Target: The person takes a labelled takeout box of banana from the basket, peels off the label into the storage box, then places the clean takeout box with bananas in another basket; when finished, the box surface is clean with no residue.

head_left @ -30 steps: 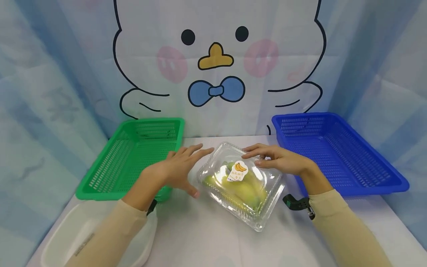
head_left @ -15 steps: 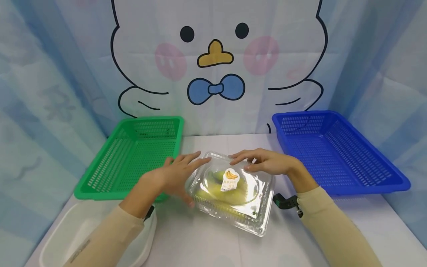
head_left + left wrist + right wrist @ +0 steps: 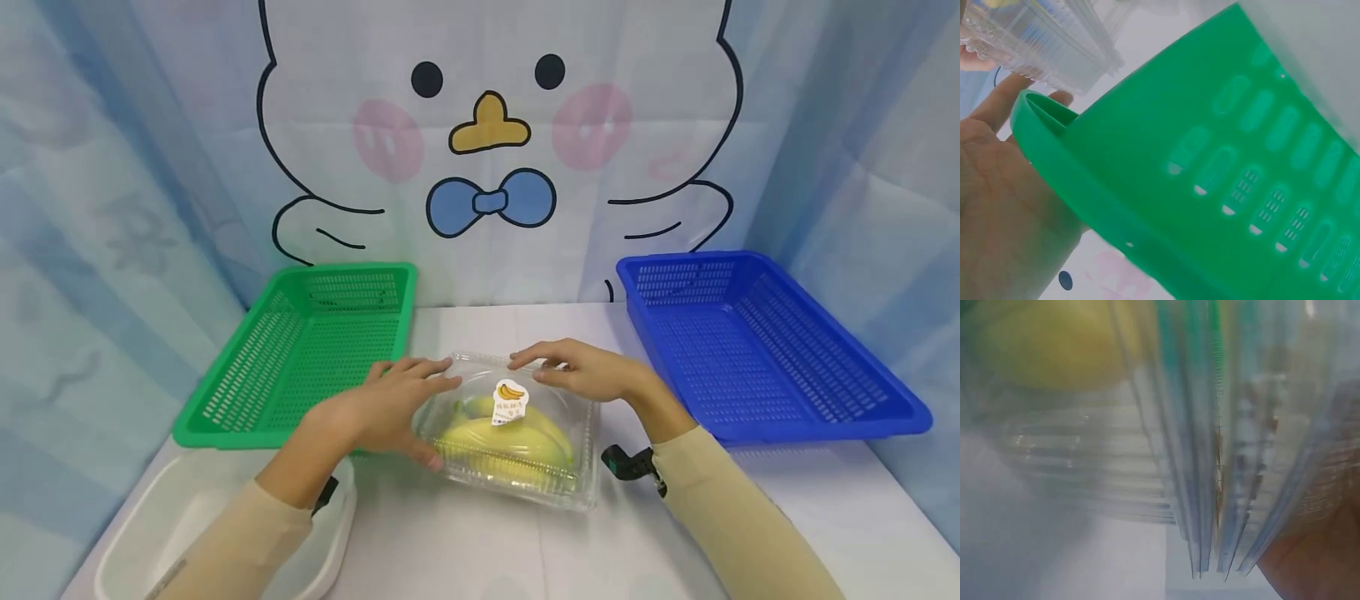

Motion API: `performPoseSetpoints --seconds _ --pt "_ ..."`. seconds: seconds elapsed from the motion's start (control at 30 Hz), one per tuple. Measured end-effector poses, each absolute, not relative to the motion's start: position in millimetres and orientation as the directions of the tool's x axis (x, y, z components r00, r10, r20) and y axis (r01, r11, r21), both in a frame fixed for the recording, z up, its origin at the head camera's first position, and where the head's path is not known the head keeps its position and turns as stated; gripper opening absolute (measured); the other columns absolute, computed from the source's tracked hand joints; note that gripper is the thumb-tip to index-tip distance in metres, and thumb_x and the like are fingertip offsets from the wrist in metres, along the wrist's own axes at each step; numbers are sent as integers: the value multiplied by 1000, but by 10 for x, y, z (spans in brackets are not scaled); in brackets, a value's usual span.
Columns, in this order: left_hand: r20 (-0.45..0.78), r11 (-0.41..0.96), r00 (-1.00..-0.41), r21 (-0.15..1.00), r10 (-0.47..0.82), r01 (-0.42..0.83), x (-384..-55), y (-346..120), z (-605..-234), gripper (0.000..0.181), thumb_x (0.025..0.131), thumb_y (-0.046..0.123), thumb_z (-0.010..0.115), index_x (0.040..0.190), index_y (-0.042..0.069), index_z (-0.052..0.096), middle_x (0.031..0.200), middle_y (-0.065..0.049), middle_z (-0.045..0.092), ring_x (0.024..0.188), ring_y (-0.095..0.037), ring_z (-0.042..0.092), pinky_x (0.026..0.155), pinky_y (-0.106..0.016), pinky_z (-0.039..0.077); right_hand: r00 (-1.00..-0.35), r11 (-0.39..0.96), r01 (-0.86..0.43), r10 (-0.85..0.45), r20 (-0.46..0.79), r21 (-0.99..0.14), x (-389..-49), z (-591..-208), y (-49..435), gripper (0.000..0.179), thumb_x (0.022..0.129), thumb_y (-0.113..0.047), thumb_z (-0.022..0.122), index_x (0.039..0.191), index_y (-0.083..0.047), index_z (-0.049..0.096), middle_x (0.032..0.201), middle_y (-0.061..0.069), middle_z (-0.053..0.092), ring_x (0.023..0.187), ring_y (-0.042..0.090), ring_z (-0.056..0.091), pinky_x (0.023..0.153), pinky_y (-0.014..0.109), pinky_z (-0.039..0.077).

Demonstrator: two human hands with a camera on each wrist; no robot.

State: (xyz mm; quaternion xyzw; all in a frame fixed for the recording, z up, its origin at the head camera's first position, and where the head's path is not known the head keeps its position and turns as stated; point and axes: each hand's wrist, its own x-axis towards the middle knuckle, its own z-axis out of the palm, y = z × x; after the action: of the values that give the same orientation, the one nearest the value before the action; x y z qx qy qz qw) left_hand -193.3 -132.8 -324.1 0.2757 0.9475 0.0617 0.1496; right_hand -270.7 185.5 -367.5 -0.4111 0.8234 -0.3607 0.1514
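Note:
A clear plastic clamshell box [image 3: 585, 454] with a banana-print sticker [image 3: 510, 402] on its lid lies in the middle of the table. Yellow-green bananas [image 3: 517, 442] show through it. At the box's left side is my left hand [image 3: 378, 410], fingers spread toward the back corner and thumb near the front left edge. My right hand [image 3: 588, 371] lies over the back right of the lid with bent fingers on it. The right wrist view has the box's ridged wall [image 3: 1110, 456] close up.
Behind my left hand stands a green basket [image 3: 225, 442], its rim [image 3: 1110, 219] large in the left wrist view. A blue basket [image 3: 825, 429] is at the back right. Under my left forearm sits a white basin [image 3: 341, 517]. A printed curtain [image 3: 487, 275] hangs behind the table.
The box has shifted left and toward me and turned to lie squarer. My right hand has moved left along with it, while my left hand has moved only slightly.

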Motion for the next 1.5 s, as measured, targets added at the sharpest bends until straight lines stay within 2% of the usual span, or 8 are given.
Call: performPoseSetpoints --seconds 0.23,0.4,0.53,0.77,0.93,1.17,1.33,1.5 --pt "-224 848 -819 186 529 497 -1897 -1301 -3271 106 74 62 85 160 25 38 171 -1 20 156 -34 18 118 -69 19 -690 422 -559 -714 119 -714 -2584 -3698 1905 34 108 -25 54 138 -13 64 154 13 49 142 37 45 109 64 41" --pt "-197 851 -829 161 524 500 -1862 -1261 -3288 105 74 62 86 159 24 39 170 -8 25 155 -35 20 118 -70 19 -736 476 -552 -664 132 -684 -2467 -3710 1950 43 106 -33 57 144 -13 60 162 13 37 149 40 32 114 69 31" --pt "-176 852 -835 149 522 502 -1836 -1220 -3297 104 73 63 86 158 24 41 167 -12 29 153 -35 24 118 -68 21 -756 508 -547 -641 132 -665 -2373 -3720 2007 48 106 -36 57 151 -20 53 166 12 27 153 41 24 114 73 26" --pt "-158 854 -841 153 517 497 -1851 -1199 -3339 106 72 67 84 157 22 40 160 -16 35 149 -39 31 119 -62 27 -755 516 -543 -646 116 -663 -2221 -3753 2123 58 107 -37 55 160 -22 37 170 13 10 151 47 25 105 74 37" --pt "-154 855 -848 210 508 474 -1864 -1212 -3363 109 70 67 86 158 24 39 153 -12 38 141 -35 38 112 -52 42 -747 486 -532 -656 113 -693 -2148 -3805 2172 75 100 -37 67 163 -20 29 170 17 4 148 53 25 97 76 43" --pt "-173 840 -839 291 516 457 -1863 -1227 -3394 108 72 64 86 160 25 36 155 -12 33 136 -29 45 102 -47 50 -743 486 -532 -660 108 -693 -2067 -3888 2218 101 83 -39 85 163 -21 27 171 14 -5 153 52 11 102 79 36" --pt "-179 803 -817 385 548 455 -1871 -1254 -3411 102 76 56 87 159 28 36 167 -14 18 146 -37 40 105 -54 49 -760 509 -521 -642 100 -685 -2027 -3931 2259 105 79 -42 88 163 -24 28 171 11 -14 155 50 2 107 81 26" --pt "-159 770 -798 424 581 477 -1876 -1325 -3385 80 79 58 83 148 36 48 171 -12 11 150 -42 31 106 -62 45 -756 516 -546 -642 124 -660 -2019 -3969 2255 103 79 -45 88 162 -23 30 172 9 -11 155 50 6 108 79 28"
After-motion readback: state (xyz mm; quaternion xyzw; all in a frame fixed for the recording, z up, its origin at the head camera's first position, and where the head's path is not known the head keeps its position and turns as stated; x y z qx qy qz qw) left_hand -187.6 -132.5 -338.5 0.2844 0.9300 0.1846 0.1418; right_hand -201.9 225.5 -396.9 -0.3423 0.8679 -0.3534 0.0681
